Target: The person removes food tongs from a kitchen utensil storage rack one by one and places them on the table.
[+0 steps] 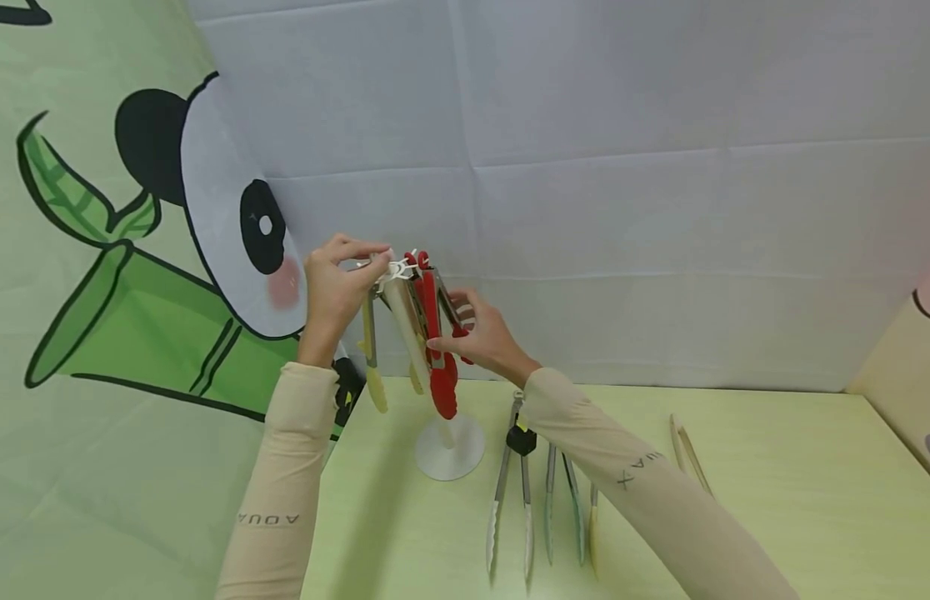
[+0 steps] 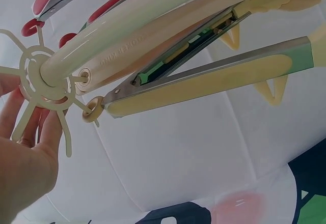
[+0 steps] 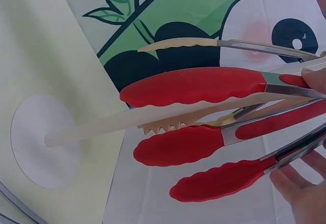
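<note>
A white stand [image 1: 450, 467] with a round base and a hooked ring [image 2: 57, 105] at its top carries several hanging tongs. My left hand [image 1: 336, 279] pinches this ring between thumb and fingers. Red tongs [image 1: 442, 392] with scalloped heads hang on the near right side, and more than one pair seems to be there. Around their arms my right hand [image 1: 487, 337] is curled, thumb on one arm and fingers on another; which arms form a pair is hard to tell. Yellow tongs [image 2: 204, 84] and beige tongs [image 2: 127, 46] hang on the left side.
On the pale table [image 1: 780, 500] lie white-tipped tongs [image 1: 492, 529] with a black tag [image 1: 521, 440], grey-green tongs [image 1: 577, 512], a yellow-tipped piece [image 1: 594, 537] partly under the right sleeve, and beige tongs [image 1: 690, 454]. White cloth [image 1: 622, 208] hangs behind, panda-print cloth [image 1: 165, 325] at left.
</note>
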{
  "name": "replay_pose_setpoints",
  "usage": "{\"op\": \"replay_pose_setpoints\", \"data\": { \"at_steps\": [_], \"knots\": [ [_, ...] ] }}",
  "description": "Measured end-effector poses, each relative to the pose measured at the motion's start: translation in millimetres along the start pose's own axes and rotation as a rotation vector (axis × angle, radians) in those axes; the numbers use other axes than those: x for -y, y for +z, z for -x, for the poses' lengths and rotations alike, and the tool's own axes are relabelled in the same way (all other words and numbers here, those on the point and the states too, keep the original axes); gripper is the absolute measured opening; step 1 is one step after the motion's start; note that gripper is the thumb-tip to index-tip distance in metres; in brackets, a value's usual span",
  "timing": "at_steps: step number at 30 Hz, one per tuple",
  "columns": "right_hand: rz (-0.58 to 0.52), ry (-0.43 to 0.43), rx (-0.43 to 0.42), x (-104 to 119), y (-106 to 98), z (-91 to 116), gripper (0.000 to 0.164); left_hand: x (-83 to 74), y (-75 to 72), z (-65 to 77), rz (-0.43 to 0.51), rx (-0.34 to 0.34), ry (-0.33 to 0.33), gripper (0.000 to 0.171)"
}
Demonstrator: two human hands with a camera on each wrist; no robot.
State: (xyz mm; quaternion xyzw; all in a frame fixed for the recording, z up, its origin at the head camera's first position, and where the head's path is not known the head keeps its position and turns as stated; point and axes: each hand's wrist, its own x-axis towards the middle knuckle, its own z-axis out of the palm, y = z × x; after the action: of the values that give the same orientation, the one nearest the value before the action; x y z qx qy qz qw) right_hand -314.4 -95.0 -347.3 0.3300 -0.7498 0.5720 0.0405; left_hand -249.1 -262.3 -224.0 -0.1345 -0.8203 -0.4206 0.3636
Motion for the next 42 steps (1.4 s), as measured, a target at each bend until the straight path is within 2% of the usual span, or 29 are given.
{"op": "replay_pose_setpoints", "data": {
  "at_steps": [14,23,30,42],
  "knots": [
    [-0.007,0.001,-0.004,-3,-17,8,0.064,-0.8,7.0,-1.3,-0.001,0.007,-0.007,0.018],
    [-0.026,-0.027,-0.015,-3,-25,12,0.064,-3.6,10.1,-1.6,-0.012,-0.001,-0.002,0.019],
    [-0.036,-0.031,-0.009,31,-40,30,0.060,-3.5,12.3,-0.3,-0.005,-0.011,-0.014,0.020],
    [-0.021,-0.024,-0.012,29,-59,46,0.061,-3.6,19.1,0.7,0.007,-0.013,-0.006,0.020]
  ]
}}
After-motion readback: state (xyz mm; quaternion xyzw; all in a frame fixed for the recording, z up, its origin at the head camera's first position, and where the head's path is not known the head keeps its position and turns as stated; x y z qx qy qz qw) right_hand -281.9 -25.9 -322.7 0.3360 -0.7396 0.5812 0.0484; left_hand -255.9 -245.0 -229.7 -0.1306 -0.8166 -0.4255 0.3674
